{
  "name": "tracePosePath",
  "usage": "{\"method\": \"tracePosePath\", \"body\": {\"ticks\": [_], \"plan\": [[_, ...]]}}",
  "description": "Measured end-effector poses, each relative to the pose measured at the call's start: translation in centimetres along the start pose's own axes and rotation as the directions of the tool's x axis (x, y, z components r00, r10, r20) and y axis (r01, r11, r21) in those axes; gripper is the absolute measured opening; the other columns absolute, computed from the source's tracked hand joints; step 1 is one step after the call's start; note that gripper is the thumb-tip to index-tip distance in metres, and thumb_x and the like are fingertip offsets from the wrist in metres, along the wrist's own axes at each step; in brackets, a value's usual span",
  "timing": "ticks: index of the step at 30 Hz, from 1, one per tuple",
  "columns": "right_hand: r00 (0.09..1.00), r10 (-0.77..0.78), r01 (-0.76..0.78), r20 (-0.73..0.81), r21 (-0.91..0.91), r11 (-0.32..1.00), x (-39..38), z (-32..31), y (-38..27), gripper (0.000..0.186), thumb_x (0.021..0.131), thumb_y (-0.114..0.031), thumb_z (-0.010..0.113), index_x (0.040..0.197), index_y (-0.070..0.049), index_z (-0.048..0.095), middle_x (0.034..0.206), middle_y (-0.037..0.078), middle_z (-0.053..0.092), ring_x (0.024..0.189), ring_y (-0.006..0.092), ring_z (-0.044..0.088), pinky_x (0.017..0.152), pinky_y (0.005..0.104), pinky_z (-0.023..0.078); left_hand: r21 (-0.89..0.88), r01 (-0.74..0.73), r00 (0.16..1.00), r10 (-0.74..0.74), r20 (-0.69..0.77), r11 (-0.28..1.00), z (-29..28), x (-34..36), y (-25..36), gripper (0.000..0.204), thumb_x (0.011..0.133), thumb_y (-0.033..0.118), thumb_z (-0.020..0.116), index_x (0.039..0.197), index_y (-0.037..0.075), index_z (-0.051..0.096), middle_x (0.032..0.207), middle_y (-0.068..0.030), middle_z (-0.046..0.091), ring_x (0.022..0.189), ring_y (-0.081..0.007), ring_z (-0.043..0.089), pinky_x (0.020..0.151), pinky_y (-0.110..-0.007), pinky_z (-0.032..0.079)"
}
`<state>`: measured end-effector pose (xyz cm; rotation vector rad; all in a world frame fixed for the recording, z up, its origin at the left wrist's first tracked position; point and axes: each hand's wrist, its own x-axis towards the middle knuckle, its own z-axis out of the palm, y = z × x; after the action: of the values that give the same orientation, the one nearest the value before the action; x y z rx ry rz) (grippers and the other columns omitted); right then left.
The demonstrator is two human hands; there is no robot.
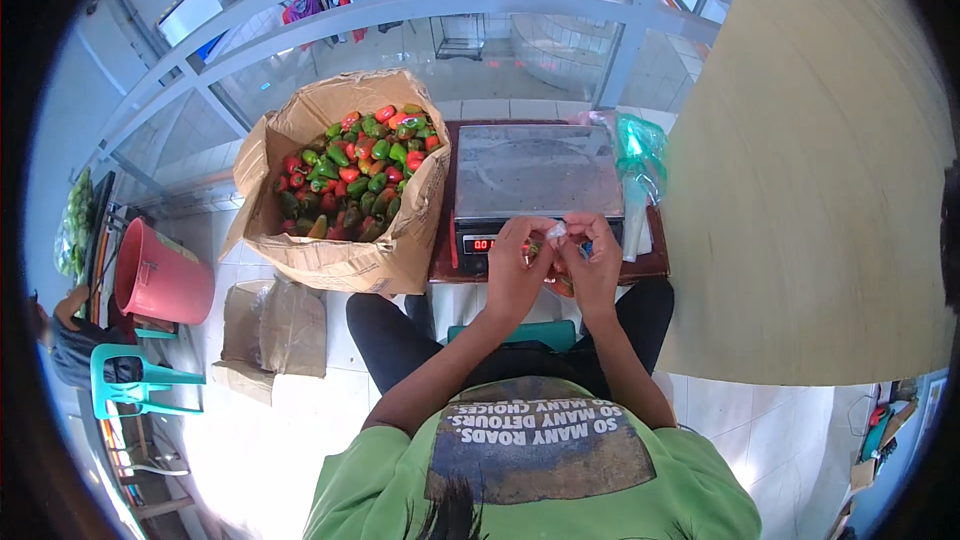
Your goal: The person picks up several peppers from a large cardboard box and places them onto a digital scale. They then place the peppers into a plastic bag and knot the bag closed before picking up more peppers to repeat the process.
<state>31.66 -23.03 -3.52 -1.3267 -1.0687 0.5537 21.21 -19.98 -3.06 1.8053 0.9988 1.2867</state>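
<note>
Both hands meet in front of the weighing scale (540, 172), at the neck of a small clear plastic bag (556, 231). My left hand (518, 258) pinches the gathered plastic from one side. From the other side my right hand (596, 265) grips it with bent fingers. Red and a little green show through the bag below the fingers, apparently peppers; the hands hide most of it. The scale has a bare metal plate and a lit red display. Left of it, a large open cardboard box (400, 258) holds many red and green peppers (352, 172).
The scale stands on a dark red small table (650, 265). Green and clear plastic bags (640, 152) lie at its right edge. A wooden panel (810, 180) rises at right. Leftward are a flattened carton (290, 330), a red bucket (170, 275), a green chair (135, 380) and another person (75, 340).
</note>
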Motion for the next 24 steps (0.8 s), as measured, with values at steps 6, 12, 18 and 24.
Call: {"method": "tracePosePath", "body": {"ticks": [6,12,18,24], "plan": [[0.996,0.037,-0.03,0.086,-0.082,0.996,0.2,-0.6,0.6,0.01,0.078,-0.005,0.06,0.086,0.0,0.056,0.077,0.005,0.059,0.068,0.009,0.053,0.065,0.0238,0.043,-0.075,0.047,0.998,-0.044,0.033,0.996,0.3,0.3,-0.2,0.011,0.075,-0.001,0.057,0.085,0.001,0.054,0.077,-0.0118,0.055,0.071,-0.0251,0.057,0.066,-0.033,0.045],[0.974,0.13,-0.128,0.185,-0.024,0.992,0.5,-1.4,1.0,0.008,0.082,-0.008,0.054,0.085,-0.001,0.055,0.077,0.002,0.057,0.07,0.0078,0.051,0.065,0.022,0.041,-0.046,0.012,1.0,-0.011,0.013,0.999,0.2,0.7,-0.3,0.012,0.075,-0.003,0.056,0.085,0.0,0.049,0.077,-0.012,0.055,0.071,-0.0244,0.057,0.065,-0.032,0.045],[0.845,0.278,-0.434,0.456,0.281,0.856,1.1,-2.3,2.2,0.007,0.082,-0.011,0.056,0.086,-0.005,0.055,0.079,-0.001,0.054,0.074,0.007,0.049,0.07,0.0215,0.039,-0.141,0.041,0.993,-0.025,0.115,0.989,0.2,1.3,-1.8,0.015,0.073,-0.005,0.055,0.084,0.001,0.048,0.077,-0.0121,0.053,0.069,-0.0254,0.056,0.063,-0.032,0.044],[0.887,0.259,-0.413,0.382,0.407,0.815,0.9,-2.2,3.2,0.006,0.081,-0.009,0.056,0.085,-0.006,0.055,0.079,-0.002,0.055,0.078,0.0064,0.049,0.074,0.0223,0.038,-0.045,-0.127,0.985,0.131,0.115,0.991,-0.1,1.1,-2.2,0.016,0.07,-0.005,0.057,0.083,0.002,0.052,0.082,-0.011,0.05,0.076,-0.0271,0.055,0.062,-0.033,0.044]]}}
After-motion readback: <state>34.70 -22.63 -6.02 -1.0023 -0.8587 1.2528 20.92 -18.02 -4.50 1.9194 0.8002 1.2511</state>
